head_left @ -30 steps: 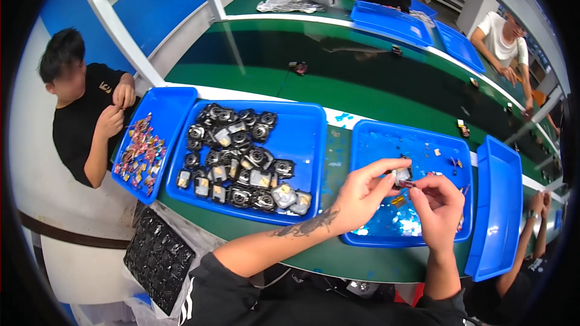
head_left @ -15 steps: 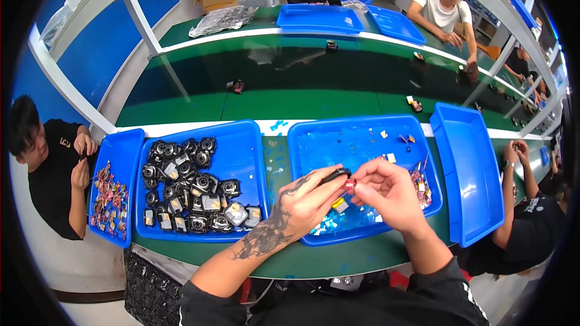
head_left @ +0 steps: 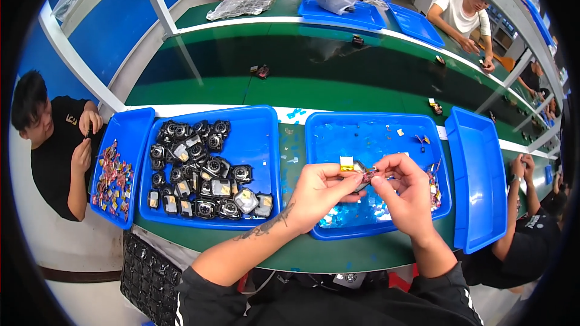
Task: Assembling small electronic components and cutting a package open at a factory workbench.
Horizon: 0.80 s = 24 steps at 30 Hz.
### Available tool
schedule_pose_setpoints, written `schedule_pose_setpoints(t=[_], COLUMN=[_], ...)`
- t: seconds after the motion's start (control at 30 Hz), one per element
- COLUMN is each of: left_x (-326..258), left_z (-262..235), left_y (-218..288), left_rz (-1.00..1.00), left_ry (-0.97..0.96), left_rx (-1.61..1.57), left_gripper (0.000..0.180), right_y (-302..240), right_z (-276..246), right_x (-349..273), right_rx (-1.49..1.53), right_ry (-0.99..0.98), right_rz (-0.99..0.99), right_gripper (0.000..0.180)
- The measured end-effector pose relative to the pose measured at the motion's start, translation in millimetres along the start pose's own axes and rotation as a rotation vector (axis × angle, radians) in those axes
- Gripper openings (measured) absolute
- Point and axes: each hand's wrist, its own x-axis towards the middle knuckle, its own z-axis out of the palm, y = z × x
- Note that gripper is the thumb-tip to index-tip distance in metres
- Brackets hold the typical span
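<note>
Above the right-centre tray, my left hand (head_left: pixel 319 195) grips a small dark watch case (head_left: pixel 360 167) between thumb and fingers. A silver and yellow battery (head_left: pixel 347 163) sticks up at its edge beside my fingers. Fine reddish wires and a small part lie between the two hands. My right hand (head_left: pixel 409 192) pinches at that spot, thumb and forefinger together, touching the wired end; the exact bit held is too small to make out. Below them, the blue tray (head_left: pixel 311 145) holds blue film scraps, loose bits and several wired parts at its right side.
Left of it, another blue tray (head_left: pixel 269 163) holds many black watch cases (head_left: pixel 202 169). A narrow tray (head_left: pixel 145 130) beyond has small wired parts (head_left: pixel 115 175). At right stands a blue tray (head_left: pixel 480 187). A green conveyor (head_left: pixel 302 90) carries spaced assemblies; co-workers sit around.
My left hand has rolled over, bringing the battery and wired side of the watch case upward. Across the conveyor, a person's plastic bag has moved down and right over a blue tray.
</note>
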Motion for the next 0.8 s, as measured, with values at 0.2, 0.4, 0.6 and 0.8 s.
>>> schedule_pose_setpoints(t=[0.2,0.4,0.6,0.8], left_x=[1.3,-0.2,-1.8,-1.2], left_z=[-3.4,-1.2,2.1,0.8], left_y=[-7.1,-2.5,-1.5,-3.5], left_rz=[0.236,0.314,0.406,0.371], left_ry=[0.036,0.009,0.034,0.061], left_rx=[0.265,0.283,0.314,0.283], left_gripper=[0.033,0.041,0.049,0.046], right_y=[-3.8,5.9,6.9,15.7], right_z=[10.0,10.4,15.3,20.9], right_x=[10.7,13.5,13.5,11.8], right_rx=[-0.091,-0.278,-0.159,-0.102], right_ry=[0.078,0.107,0.146,0.190], right_rz=[-0.003,-0.134,-0.120,-0.096], right_gripper=[0.027,0.036,0.034,0.034])
